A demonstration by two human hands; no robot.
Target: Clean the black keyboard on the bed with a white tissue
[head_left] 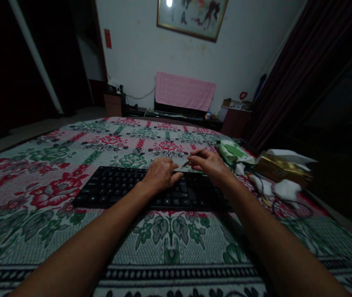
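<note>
A black keyboard (pixel 111 187) lies flat on the flowered cloth. My left hand (pixel 160 175) rests on its upper middle, palm down, the thumb stretched out over the keys and apart from the forefinger. Just right of it, my right hand (pixel 208 163) hovers over the keyboard's far edge. Its thumb and forefinger pinch a thin, stick-like tool (pixel 186 163), whose tip points down and left near the left hand's fingers. The image is too dark to make out what kind of tool it is. My forearms cover parts of the keyboard.
On the right lie a green and white soft pack (pixel 233 152), a gold box (pixel 282 167), crumpled white tissues (pixel 287 189) and a dark thin cord (pixel 306 210). Beyond the patterned cloth (pixel 55 189), a pink towel (pixel 185 91) drapes over something at the wall.
</note>
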